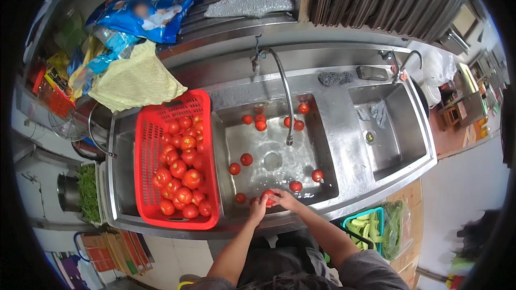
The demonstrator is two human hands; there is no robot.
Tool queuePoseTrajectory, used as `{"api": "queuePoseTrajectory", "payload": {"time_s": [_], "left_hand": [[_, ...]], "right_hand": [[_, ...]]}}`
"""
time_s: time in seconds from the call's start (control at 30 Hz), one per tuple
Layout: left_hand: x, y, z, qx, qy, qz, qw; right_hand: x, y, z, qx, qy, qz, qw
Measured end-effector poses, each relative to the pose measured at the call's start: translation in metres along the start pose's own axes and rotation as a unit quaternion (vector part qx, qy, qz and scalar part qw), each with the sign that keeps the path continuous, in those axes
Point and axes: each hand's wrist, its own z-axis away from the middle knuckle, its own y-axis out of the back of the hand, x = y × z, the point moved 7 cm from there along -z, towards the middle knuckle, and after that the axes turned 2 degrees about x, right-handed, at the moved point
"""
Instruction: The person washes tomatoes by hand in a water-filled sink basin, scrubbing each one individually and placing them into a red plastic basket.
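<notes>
Over the near edge of the middle sink basin (329,182), my left hand (258,210) and my right hand (285,200) meet around a red tomato (269,196). The fingers of both are closed on it, partly hiding it. Several tomatoes float or lie in the water, such as a tomato (246,159) toward the left and a tomato (317,175) toward the right. To the left, a red plastic basket (146,172) full of tomatoes (178,168) rests across the sink. A curved faucet (288,96) hangs over the water.
At the right is another basin (395,150) holding a grey cloth (379,114). A dark scouring pad (335,78) lies on the back ledge. A yellow towel (137,78) hangs behind the basket. By my right elbow stands a teal crate (379,225) of cut green vegetables.
</notes>
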Motion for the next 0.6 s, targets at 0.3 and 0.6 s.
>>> {"api": "queuePoseTrajectory", "payload": {"time_s": [0.3,0.6], "left_hand": [[0.111,0.037,0.04,-0.06,-0.154,-0.182,0.969],[0.204,0.087,0.071,-0.124,-0.226,0.03,0.966]], "right_hand": [[-0.049,-0.029,0.043,0.209,0.059,0.191,0.957],[-0.141,-0.06,0.086,0.302,0.194,0.187,0.914]]}}
